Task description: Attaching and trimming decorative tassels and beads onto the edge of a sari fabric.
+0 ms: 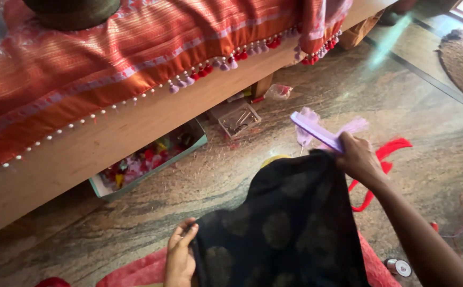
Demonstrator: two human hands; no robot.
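On the stone floor beside the bed, the right hand is clamping a lilac tassel strip against the far corner of the black cloth. The left hand is pinching the near edge, fingers closed; no lilac trim is showing along that edge yet, so most edging appears outstanding.

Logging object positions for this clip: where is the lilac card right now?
In the head view, the lilac card is right of centre, held in the right hand above the black cloth, with the red ribbon just beyond.
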